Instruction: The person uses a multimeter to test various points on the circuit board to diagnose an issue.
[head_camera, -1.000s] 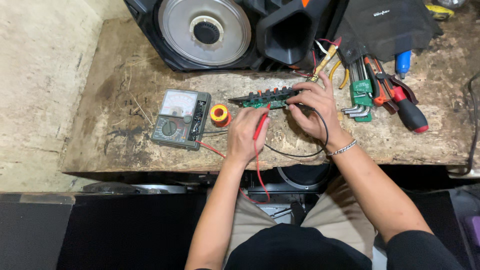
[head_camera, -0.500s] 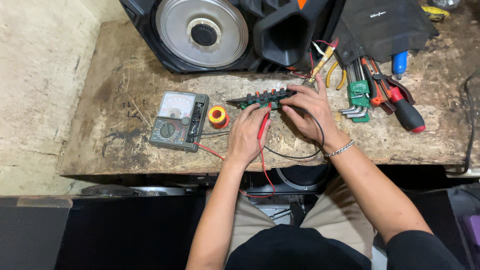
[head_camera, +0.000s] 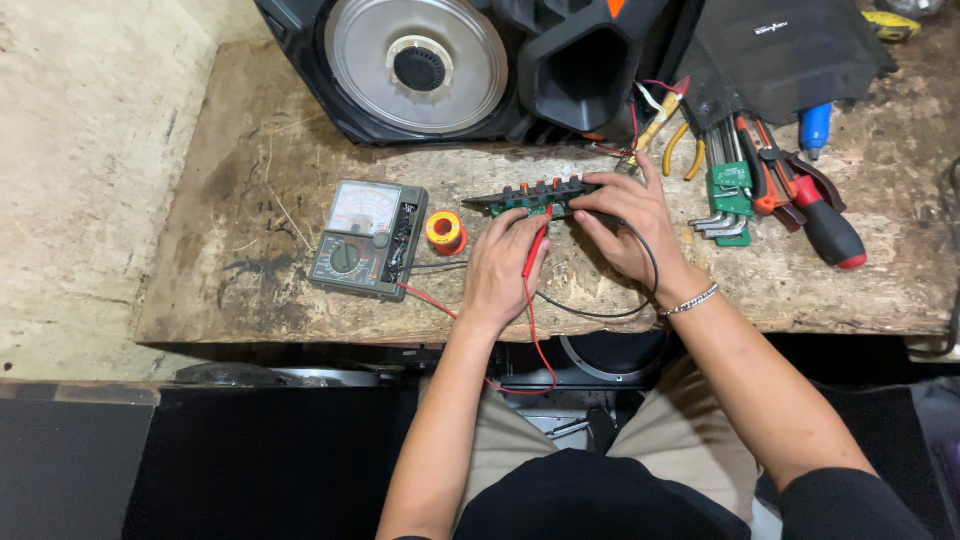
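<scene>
- Left hand (head_camera: 503, 268): fingers closed around the red probe (head_camera: 536, 246), tip on the circuit board (head_camera: 535, 197).
- Right hand (head_camera: 625, 222): fingers curled, pinching the black probe (head_camera: 572, 211) on the same board, near the table's back edge.

Both forearms are bare from the elbows down. The left hand (head_camera: 508, 262) wears nothing: no ring, watch or glove shows on it. The right hand (head_camera: 628, 222) is bare too, but its wrist carries a thin silver chain bracelet (head_camera: 688, 301) of small links. A black short sleeve (head_camera: 850, 505) covers the right upper arm at the near right edge. The torso is in a black shirt (head_camera: 600, 498), plain, with no print visible. The legs are in light khaki trousers (head_camera: 512, 432), seen between the arms near the bench edge.
</scene>
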